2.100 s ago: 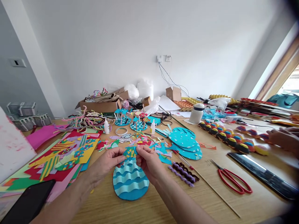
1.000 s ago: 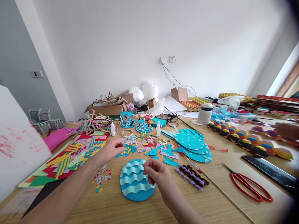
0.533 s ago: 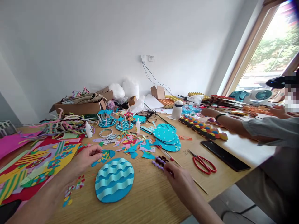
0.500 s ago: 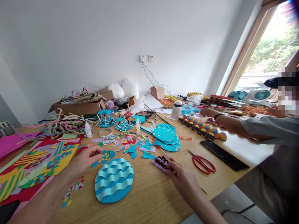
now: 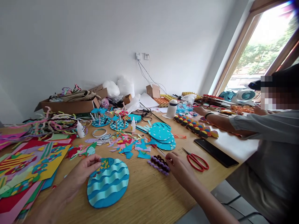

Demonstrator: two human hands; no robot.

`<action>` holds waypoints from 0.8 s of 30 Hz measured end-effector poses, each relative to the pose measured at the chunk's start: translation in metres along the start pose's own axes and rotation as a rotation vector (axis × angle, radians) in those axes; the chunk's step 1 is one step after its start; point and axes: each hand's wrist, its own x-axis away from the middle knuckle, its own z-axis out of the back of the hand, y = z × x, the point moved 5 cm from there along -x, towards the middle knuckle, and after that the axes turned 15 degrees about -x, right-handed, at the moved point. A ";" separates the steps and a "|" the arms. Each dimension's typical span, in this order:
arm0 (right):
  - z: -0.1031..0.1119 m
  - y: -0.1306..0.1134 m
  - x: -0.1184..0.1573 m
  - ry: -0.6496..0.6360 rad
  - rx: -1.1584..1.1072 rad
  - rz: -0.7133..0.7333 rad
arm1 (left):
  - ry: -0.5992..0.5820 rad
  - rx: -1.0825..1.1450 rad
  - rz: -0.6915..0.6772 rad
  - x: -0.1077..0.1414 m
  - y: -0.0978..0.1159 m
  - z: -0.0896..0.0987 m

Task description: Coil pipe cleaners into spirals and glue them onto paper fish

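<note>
My left hand (image 5: 90, 165) pinches a blue paper fish (image 5: 106, 165) patterned with yellow triangles. The fish is over the upper edge of a blue oval board (image 5: 107, 194) with raised light-blue paper waves; I cannot tell whether they touch. My right hand (image 5: 177, 165) has its fingers closed at the right end of several wavy purple and brown pipe cleaners (image 5: 160, 165) on the table. The fingertips are partly hidden, but they seem to grip one end. Just right of this hand lie red-handled scissors (image 5: 197, 161).
Blue paper scraps (image 5: 128, 149), stacked turquoise ovals (image 5: 161, 133) and glue bottles (image 5: 80, 129) lie beyond my hands. Coloured paper sheets (image 5: 53, 168) are at left. A black phone (image 5: 216, 152) lies near the right edge, beside a co-worker (image 5: 268, 161) reaching across.
My left hand has brought the blue fish from beside the oval board to over its top. My right hand stays at the pipe cleaners, its fingers shifted slightly. The view has turned a little right.
</note>
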 end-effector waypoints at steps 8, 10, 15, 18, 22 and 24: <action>-0.022 -0.023 -0.031 -0.075 -0.224 0.011 | -0.079 0.377 0.104 0.003 -0.018 -0.009; -0.033 -0.029 -0.043 -0.104 -0.311 -0.019 | -0.064 0.438 0.115 0.001 -0.023 -0.010; -0.056 -0.038 -0.084 -0.157 -0.466 -0.155 | 0.006 0.523 0.113 -0.002 -0.027 -0.009; -0.067 -0.042 -0.113 -0.156 -0.502 -0.222 | 0.070 0.566 0.108 -0.003 -0.029 -0.006; -0.086 -0.041 -0.147 -0.155 -0.491 -0.294 | 0.121 0.592 0.107 -0.004 -0.033 -0.002; -0.095 -0.039 -0.162 -0.149 -0.469 -0.315 | 0.152 0.600 0.111 -0.003 -0.032 0.000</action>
